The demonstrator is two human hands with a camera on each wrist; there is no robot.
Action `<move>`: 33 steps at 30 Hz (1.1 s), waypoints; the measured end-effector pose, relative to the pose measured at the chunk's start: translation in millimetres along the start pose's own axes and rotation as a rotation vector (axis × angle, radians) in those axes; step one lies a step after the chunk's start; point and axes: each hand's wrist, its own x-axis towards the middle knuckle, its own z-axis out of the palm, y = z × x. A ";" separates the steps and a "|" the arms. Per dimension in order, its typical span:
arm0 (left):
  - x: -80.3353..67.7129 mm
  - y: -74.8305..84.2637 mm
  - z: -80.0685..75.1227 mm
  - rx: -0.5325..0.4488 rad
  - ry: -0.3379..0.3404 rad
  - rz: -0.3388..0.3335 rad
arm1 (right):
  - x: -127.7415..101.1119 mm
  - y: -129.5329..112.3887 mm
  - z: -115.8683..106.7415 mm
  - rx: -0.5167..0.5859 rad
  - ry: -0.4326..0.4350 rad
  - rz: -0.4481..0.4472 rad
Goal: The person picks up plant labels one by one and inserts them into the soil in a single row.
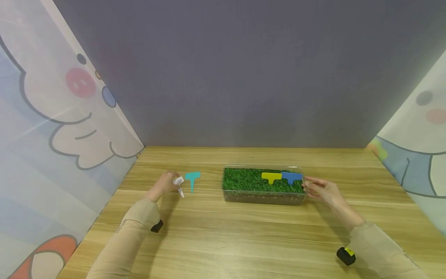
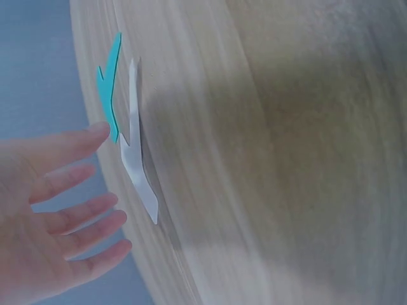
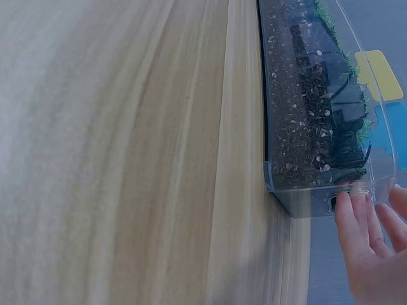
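Lying on the tabletop, the white T-shaped label sits right by the left hand, its pointed stem aimed toward the person. The left fingers are spread and loose, grasping nothing; whether any fingertip touches the white label, I cannot tell. Just beside it lies the teal label.

The right hand is at the near end of the clear box, its fingers extended and resting against the end wall rather than clenched. The box holds dark soil topped with green turf, where the yellow label and the blue label stand side by side, 2 in all.

The white label looks thin, light and fairly stiff, probably smooth enough to slide and awkward to lift while flat; pinching the broad head by its edges should suit, leaving the narrow stem free. The box seems heavier, with slick, rigid walls, best steadied low at both ends.
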 end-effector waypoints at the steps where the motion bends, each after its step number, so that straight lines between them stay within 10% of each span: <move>1: 0.8 -0.9 0.7 -0.003 -0.001 -0.002 | -2.9 -4.2 2.3 -0.012 0.008 -0.001; 33: 12.5 -5.9 6.0 -0.050 -0.081 -0.092 | 29.9 44.5 -18.7 0.127 -0.002 0.009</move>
